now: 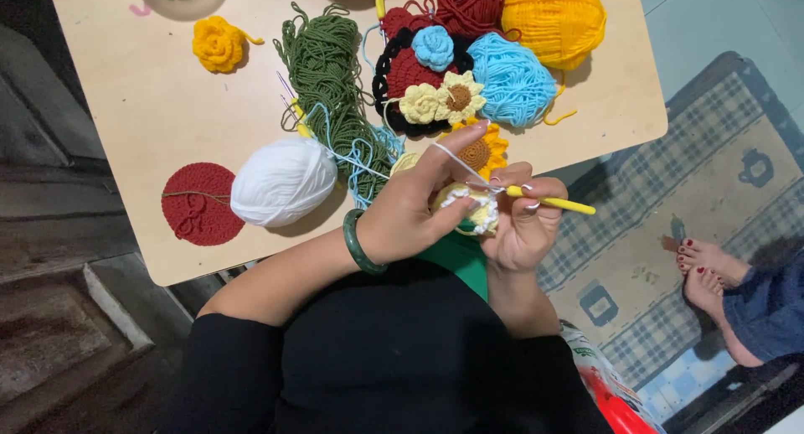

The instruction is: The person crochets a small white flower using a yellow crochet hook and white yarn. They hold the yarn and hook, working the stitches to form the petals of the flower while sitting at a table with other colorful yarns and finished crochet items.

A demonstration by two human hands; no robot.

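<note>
My left hand [412, 206] pinches a small pale-yellow crochet piece with a white edge [471, 206], and its raised forefinger carries a strand of white yarn. My right hand [521, 224] grips a yellow crochet hook [554, 203] whose tip is worked into that piece. A green bangle [358, 246] circles my left wrist. The white yarn ball [283, 181] lies on the wooden table [142, 107] to the left of my hands.
Green yarn [328, 74], a red crochet disc [199, 203], a yellow crochet rose [218, 43], light blue yarn [512, 80], orange-yellow yarn [554, 17], dark red yarn [471, 5] and crochet flowers [442, 99] crowd the table. Another person's bare feet [708, 271] rest on a patterned rug at right.
</note>
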